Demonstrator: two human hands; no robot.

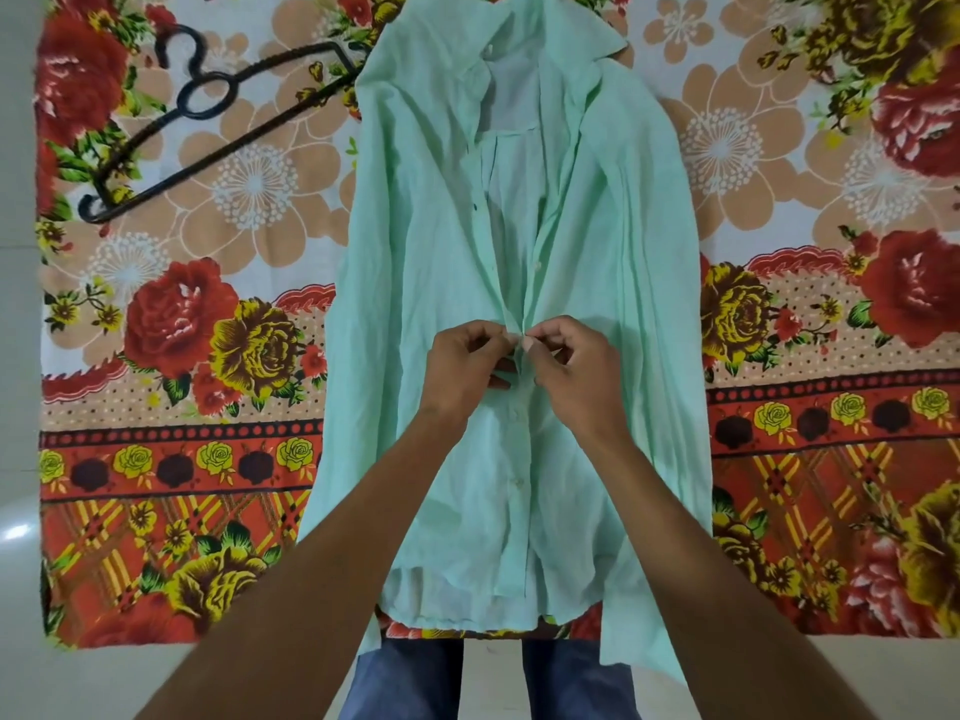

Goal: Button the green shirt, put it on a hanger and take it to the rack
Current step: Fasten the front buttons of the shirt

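Observation:
The light green shirt (415, 262) lies flat, front up, collar at the far end, on a floral cloth. Its lower front is closed, with two small buttons showing below my hands; above them the front lies open to the collar. My left hand (465, 363) pinches the left front edge at mid-shirt. My right hand (571, 363) pinches the right edge against it, fingertips meeting at the placket. A black hanger (208, 103) lies on the cloth at the far left, its right end tucked under the shirt's shoulder.
The floral cloth (182, 356) covers the surface, with a pale floor (21, 459) along its left and near edges. My legs in blue jeans (405, 678) show under the shirt's hem.

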